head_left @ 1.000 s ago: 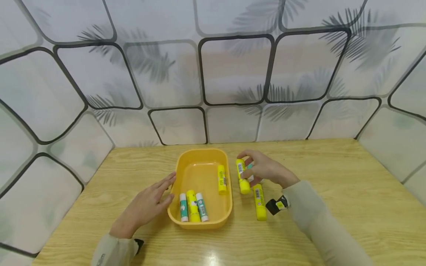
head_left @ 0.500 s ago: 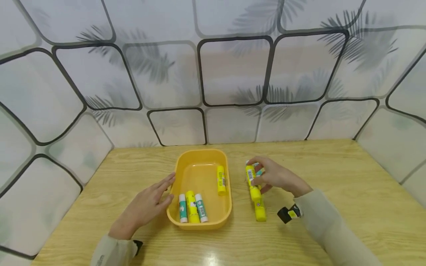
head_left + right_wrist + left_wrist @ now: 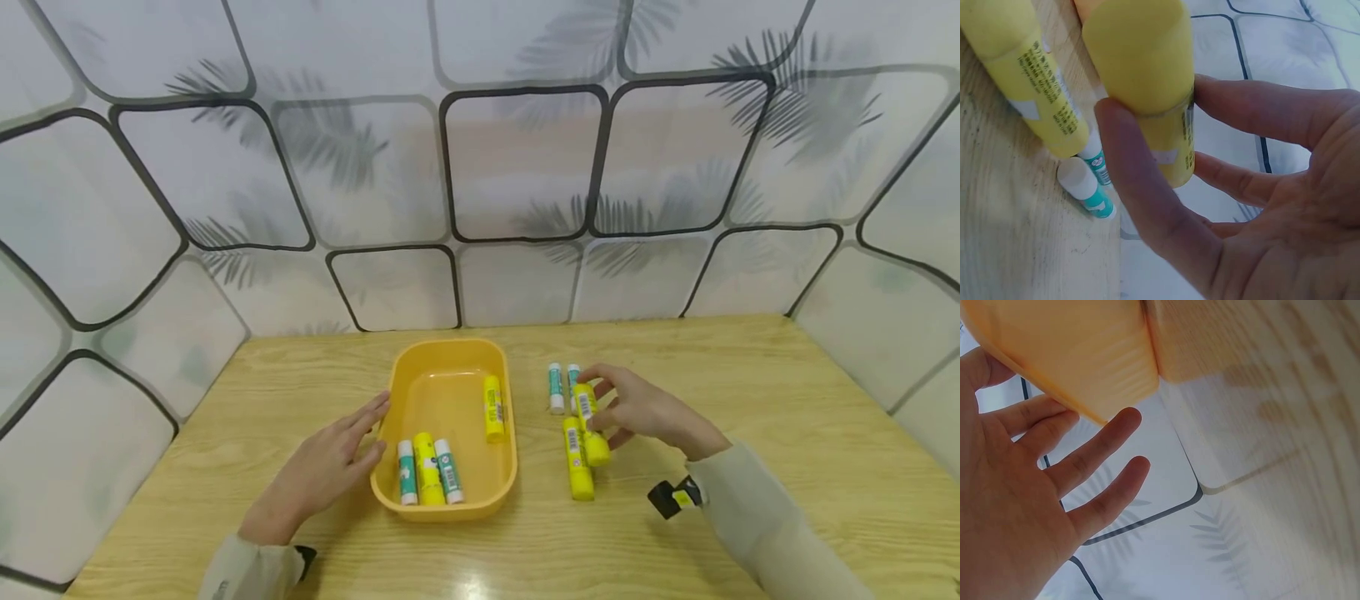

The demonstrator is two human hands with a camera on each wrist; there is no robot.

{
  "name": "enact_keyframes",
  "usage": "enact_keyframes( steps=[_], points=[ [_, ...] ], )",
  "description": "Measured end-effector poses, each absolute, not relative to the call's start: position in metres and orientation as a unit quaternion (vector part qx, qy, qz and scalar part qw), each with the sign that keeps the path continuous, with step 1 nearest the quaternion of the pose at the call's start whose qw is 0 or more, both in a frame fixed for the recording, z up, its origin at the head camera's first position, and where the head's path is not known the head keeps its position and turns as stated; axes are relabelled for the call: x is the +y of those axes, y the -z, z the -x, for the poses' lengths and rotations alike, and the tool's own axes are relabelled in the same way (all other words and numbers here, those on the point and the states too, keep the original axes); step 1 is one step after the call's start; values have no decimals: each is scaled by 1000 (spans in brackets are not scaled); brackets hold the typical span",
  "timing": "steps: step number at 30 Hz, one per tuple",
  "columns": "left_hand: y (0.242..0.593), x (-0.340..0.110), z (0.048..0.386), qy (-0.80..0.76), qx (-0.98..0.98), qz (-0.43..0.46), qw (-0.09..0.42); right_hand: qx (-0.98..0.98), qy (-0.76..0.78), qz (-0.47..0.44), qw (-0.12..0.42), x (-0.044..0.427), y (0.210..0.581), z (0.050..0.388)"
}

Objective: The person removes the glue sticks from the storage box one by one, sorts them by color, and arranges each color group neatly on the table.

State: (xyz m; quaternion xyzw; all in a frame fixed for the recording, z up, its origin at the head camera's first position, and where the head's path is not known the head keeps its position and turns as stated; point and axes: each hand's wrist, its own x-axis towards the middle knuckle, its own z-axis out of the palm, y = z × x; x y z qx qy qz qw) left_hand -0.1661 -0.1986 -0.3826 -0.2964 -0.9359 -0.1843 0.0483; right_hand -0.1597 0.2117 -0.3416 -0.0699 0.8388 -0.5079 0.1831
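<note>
My right hand [image 3: 648,410] pinches a yellow glue stick [image 3: 592,437] between thumb and fingers, right of the tray; the right wrist view shows the held yellow glue stick [image 3: 1141,75] up close. Just left of it a second yellow glue stick [image 3: 577,458] lies on the table. Two teal-and-white glue sticks lie behind: one glue stick [image 3: 555,388] in full view, the other glue stick [image 3: 573,385] partly hidden. Fairly straight fingers of my left hand [image 3: 326,471] touch the left rim of the yellow tray [image 3: 512,467], as the left hand [image 3: 1035,481] also shows in the left wrist view.
Inside the tray, a yellow glue stick [image 3: 429,468] lies between a teal glue stick [image 3: 407,472] and another teal glue stick [image 3: 448,472] at the near left. One more yellow glue stick [image 3: 493,408] lies along the right wall. A patterned backdrop [image 3: 525,167] encloses the wooden table [image 3: 720,367].
My right hand has moved right and slightly nearer with the yellow glue stick, away from the tray. Both teal glue sticks behind it have come into view. The left hand keeps its place at the tray.
</note>
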Motion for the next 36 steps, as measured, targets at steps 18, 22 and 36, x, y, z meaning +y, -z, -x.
enact_keyframes(
  steps=[18,22,36],
  points=[
    [383,-199,165,177,-939,291,49,863,469,39,186,223,360,152],
    [383,-199,165,176,-939,291,49,868,457,34,189,222,364,152],
    [384,-199,164,176,-939,291,51,886,420,31,192,213,376,151]
  ],
)
